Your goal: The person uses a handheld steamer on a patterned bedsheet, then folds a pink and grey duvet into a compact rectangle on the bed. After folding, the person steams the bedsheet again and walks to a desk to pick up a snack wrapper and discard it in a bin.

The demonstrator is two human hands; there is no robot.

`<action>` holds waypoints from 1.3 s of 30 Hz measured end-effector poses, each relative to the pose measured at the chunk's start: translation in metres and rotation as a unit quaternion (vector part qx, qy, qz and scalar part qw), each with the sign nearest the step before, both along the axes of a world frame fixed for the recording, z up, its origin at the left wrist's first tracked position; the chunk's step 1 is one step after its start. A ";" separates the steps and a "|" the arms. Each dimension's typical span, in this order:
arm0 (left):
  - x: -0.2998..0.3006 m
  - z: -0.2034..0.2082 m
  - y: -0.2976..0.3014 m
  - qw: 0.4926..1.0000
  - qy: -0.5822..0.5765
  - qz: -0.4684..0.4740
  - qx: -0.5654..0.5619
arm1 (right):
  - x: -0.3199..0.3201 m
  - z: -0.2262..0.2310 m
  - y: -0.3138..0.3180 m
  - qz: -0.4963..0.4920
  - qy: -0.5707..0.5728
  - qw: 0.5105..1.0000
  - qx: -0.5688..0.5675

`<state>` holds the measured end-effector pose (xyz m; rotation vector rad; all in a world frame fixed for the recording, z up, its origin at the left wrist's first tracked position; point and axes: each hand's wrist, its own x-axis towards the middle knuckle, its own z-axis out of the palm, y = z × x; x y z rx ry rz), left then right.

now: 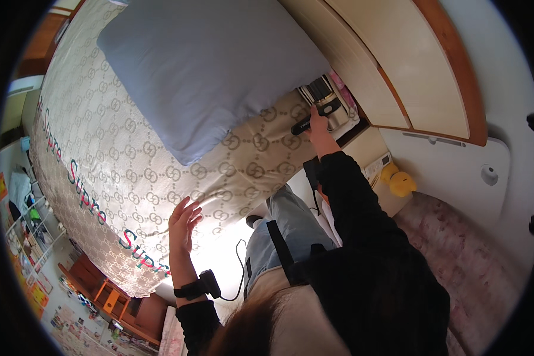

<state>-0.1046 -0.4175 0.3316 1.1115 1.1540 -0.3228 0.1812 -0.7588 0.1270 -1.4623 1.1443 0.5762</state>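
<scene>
My right hand (318, 123) is closed around the black handle of a silver-and-black appliance (337, 114) with a ribbed dark section. It sits at the bed's right end, beside a large grey-blue pillow or folded cover (213, 65) whose edge reaches it. I cannot make out its exact kind. My left hand (185, 222) is near the bed's near edge, fingers apart and slightly curled, holding nothing. Under both hands lies a beige patterned bed cover (243, 160) with coloured lettering along its left side.
A cream cabinet with brown trim (397, 71) borders the bed on the right. A yellow toy (399, 180) stands near a small white device (378, 165) by my right elbow. Pink patterned cloth (457, 255) lies at lower right. Shelves and brown furniture (110, 296) are at lower left.
</scene>
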 end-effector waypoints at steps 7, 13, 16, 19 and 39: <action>-0.059 0.011 0.016 0.998 -0.045 0.045 -0.011 | -0.022 0.013 0.014 0.026 0.004 1.000 -0.017; -0.140 0.037 0.034 0.984 -0.116 0.133 0.012 | -0.121 0.052 0.074 0.145 -0.034 0.978 0.143; -0.202 0.057 0.048 0.974 -0.153 0.167 0.030 | -0.182 0.088 0.120 0.273 -0.024 0.941 0.200; -0.289 0.081 0.060 0.957 -0.188 0.215 0.059 | -0.242 0.140 0.179 0.386 -0.019 0.893 0.231; -0.708 0.179 -0.100 0.904 -0.108 0.180 0.372 | -0.522 0.272 0.352 0.993 -0.016 0.076 0.084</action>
